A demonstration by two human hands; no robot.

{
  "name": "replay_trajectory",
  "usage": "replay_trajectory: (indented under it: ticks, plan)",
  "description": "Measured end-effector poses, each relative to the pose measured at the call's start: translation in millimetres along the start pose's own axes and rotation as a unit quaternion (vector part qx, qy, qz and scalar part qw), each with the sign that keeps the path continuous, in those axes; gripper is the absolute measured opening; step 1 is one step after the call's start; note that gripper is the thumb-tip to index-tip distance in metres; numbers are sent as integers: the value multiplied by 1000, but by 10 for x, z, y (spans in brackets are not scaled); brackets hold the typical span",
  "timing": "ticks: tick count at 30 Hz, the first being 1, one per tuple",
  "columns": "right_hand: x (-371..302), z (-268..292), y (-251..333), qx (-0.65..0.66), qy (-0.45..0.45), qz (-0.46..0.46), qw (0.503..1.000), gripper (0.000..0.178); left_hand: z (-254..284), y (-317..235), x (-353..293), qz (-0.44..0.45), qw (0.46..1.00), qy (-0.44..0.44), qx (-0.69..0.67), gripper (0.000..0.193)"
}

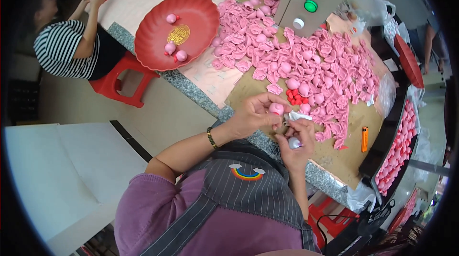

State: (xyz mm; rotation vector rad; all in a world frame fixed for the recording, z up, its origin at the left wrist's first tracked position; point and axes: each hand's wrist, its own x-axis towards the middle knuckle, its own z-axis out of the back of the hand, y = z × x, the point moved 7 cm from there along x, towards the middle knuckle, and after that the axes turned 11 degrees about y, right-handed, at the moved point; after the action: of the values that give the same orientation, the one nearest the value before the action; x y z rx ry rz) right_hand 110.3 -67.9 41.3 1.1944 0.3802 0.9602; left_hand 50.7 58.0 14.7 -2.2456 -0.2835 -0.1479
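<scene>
1. I count three pink balls on the red scalloped plate (158,41), one orange lighter (365,139), and pink wrappers (306,60) heaped past counting.
2. The speckled stone counter (191,91) carries cardboard; a person in stripes (67,48) sits on a red stool (119,84).
3. My left hand (256,115) pinches a pink ball (276,108); my right hand (296,144), just beside, closes on a white piece (294,142).

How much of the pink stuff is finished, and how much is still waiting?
Done so far, it seems: three pink balls lying on the red plate. In hand: the left hand holds a pink ball, and the right hand grips a small white piece. Left: a big pile of pink pieces covering the table, so most is probably waiting.
</scene>
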Motion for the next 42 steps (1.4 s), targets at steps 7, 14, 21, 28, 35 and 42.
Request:
replay_trajectory:
  ticks: [7,14,21,28,35,42]
  plan:
    - [0,-59,76,-58,26,5,998,37,272,-755,7,-67,989,-67,117,35]
    - [6,-59,99,-69,31,28,997,34,457,-855,-44,-85,984,-84,135,30]
    - [-17,-47,81,-72,31,26,997,33,446,-828,-52,-89,982,-70,148,27]
    - [-59,-39,77,-49,33,9,998,27,423,-757,-68,-60,985,-81,141,26]
    - [92,88,154,10,-23,-16,1000,16,70,-198,-8,56,987,30,149,27]
    - [207,106,107,25,-32,65,997,18,-74,141,7,156,986,16,61,32]
